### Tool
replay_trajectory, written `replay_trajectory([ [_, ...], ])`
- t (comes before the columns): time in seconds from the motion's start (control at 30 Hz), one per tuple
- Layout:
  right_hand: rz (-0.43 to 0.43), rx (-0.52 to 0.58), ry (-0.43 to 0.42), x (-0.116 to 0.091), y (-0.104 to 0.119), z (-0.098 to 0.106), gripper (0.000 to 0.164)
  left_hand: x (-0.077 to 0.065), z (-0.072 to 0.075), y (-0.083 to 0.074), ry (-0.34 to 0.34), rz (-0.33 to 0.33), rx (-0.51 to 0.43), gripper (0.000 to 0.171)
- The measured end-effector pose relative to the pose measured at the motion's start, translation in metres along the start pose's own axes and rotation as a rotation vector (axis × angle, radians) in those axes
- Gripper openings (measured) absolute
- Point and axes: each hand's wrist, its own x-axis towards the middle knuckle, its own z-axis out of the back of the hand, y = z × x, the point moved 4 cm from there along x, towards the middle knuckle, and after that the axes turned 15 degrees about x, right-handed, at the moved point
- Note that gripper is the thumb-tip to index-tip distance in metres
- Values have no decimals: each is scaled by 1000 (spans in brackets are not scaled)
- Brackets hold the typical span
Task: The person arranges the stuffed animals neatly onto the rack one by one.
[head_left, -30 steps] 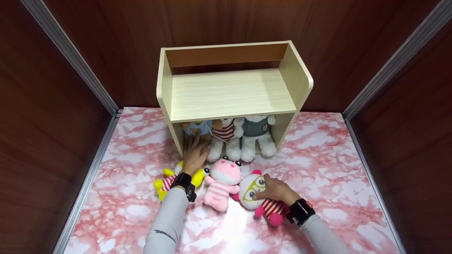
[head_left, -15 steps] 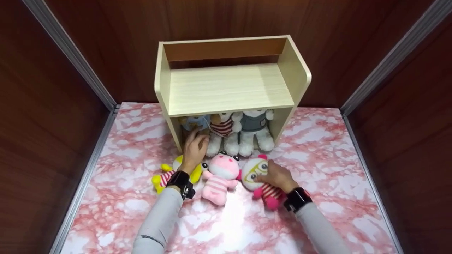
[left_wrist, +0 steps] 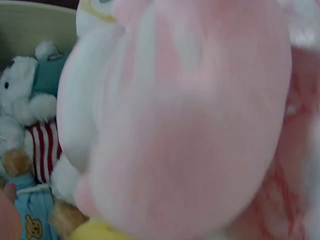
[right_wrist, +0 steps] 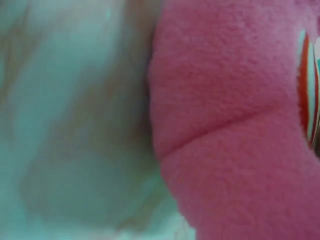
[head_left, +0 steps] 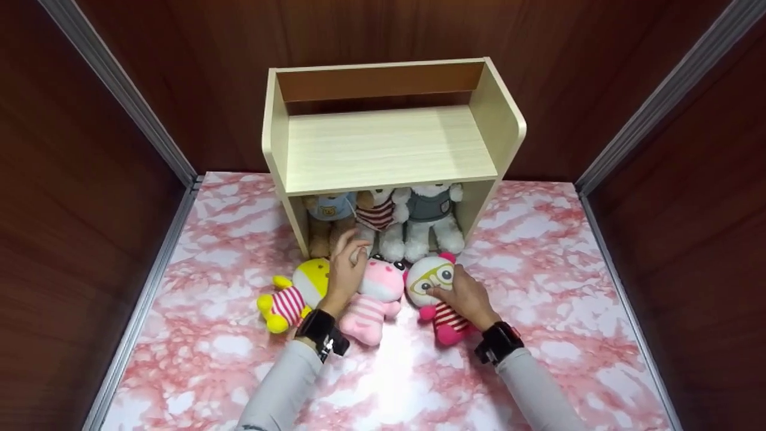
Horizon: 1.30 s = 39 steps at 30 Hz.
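Note:
My right hand holds a panda plush toy with yellow glasses and a striped red top, its thumb across the face. In the right wrist view, the toy's pink plush fills much of the picture. My left hand is over the side of a pink plush toy with a striped body, fingers loosely bent; contact cannot be told. That pink toy looms large in the left wrist view. Left of it, partly behind my wrist, lies a yellow plush toy in stripes.
A pale wooden shelf stands behind. In its lower compartment sit a brown bear in blue, a white plush toy in red stripes and another in grey. Dark panels surround the marbled tabletop.
My left hand has drawn back from the brown bear in the shelf and moved right to the pink toy. My right hand has shifted the panda plush toy slightly towards the shelf, more upright.

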Motion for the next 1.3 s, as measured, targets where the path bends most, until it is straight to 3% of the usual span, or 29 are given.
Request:
replay_trajectory([
  [0.13,73,268,-71,-4,11,-1,66,-6,-6,-12,17,47,-122,38],
  [0.23,121,447,-115,-3,29,-1,65,-9,-15,-24,101,103,-246,53],
  [0.37,154,538,-180,-1,53,2,63,-13,-28,-40,298,181,-369,75],
  [0.47,174,559,-201,0,66,4,66,-13,-33,-47,377,229,-452,83],
  [0.63,190,600,-193,2,79,6,76,-6,-32,-55,338,249,-568,60],
  [0.77,194,696,-133,5,80,7,86,1,-28,-59,295,272,-575,41],
  [0.93,168,783,-55,4,78,7,92,6,-24,-56,255,304,-577,33],
  [1.3,127,752,28,-1,77,6,56,14,-12,-61,206,260,-660,37],
])
